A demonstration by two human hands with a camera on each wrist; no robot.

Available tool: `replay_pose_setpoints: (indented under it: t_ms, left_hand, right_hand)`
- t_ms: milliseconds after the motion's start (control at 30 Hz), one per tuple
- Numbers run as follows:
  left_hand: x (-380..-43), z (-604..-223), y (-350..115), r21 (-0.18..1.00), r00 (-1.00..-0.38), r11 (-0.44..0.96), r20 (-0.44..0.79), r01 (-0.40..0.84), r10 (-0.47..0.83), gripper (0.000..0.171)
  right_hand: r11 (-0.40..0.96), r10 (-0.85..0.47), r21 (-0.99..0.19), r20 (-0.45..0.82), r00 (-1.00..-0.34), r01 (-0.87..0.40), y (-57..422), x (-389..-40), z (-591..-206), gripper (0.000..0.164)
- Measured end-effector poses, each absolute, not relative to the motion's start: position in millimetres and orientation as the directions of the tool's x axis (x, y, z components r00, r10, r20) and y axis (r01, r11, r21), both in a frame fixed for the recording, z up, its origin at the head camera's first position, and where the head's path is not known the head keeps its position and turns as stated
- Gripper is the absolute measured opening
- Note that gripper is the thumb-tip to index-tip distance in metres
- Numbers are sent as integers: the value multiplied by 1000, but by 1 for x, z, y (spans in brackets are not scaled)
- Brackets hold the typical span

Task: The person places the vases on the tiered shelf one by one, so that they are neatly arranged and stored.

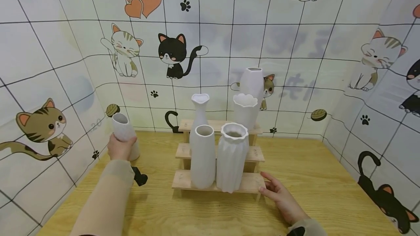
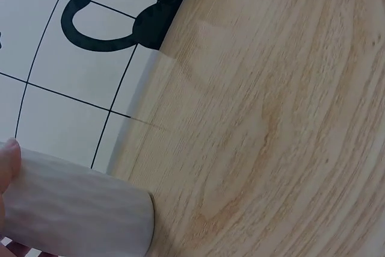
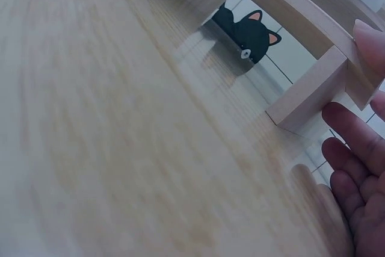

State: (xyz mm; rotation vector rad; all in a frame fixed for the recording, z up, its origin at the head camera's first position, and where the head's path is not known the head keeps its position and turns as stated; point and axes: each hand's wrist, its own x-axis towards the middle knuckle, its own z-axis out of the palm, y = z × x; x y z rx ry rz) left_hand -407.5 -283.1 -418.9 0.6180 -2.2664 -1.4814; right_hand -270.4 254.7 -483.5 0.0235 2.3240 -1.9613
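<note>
At the far left my left hand (image 1: 120, 148) grips a white vase (image 1: 124, 128) round its body, its base close to the tabletop. The same vase (image 2: 78, 206) fills the lower left of the left wrist view, a fingertip at its side. My right hand (image 1: 279, 197) holds the right end of the lowest step of a wooden tiered stand (image 1: 252, 181), thumb at the front corner. In the right wrist view, the fingers (image 3: 358, 130) lie beside the stand's leg (image 3: 310, 91). A smooth tall vase (image 1: 202, 159) and a fluted vase (image 1: 232, 163) stand on the lowest step.
Higher on the stand are a narrow-necked vase (image 1: 199, 114), a scalloped-rim vase (image 1: 245, 110) and a tall vase (image 1: 252, 83) at the back. The wood-grain table (image 1: 157, 210) is bordered by a cat-patterned, gridded wall covering (image 1: 216, 39) behind and on both sides.
</note>
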Motion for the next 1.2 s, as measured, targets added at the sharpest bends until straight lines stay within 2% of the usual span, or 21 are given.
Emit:
replay_pose_setpoints:
  t_ms: [133,333,567,800,1200]
  left_hand:
    - [-404,-419,-284,912,-840,369,54,-179,-540,91]
    - [-394,-418,-284,940,-842,316,64,-130,-536,93]
    - [-383,-418,-287,929,-860,354,92,-107,-502,91]
    - [-385,-410,-286,934,-895,352,105,-62,-433,96]
    - [-376,-375,-256,953,-958,299,132,51,-255,94]
  right_hand:
    - [167,-56,-983,-83,-995,73,254,-269,-484,66]
    - [173,-59,-982,-83,-995,72,254,-267,-483,66]
    - [171,-62,-982,-86,-994,75,253,-266,-484,66]
    - [188,-71,-979,-89,-994,74,255,-271,-483,67]
    - [180,-64,-982,-77,-995,65,254,-272,-484,66]
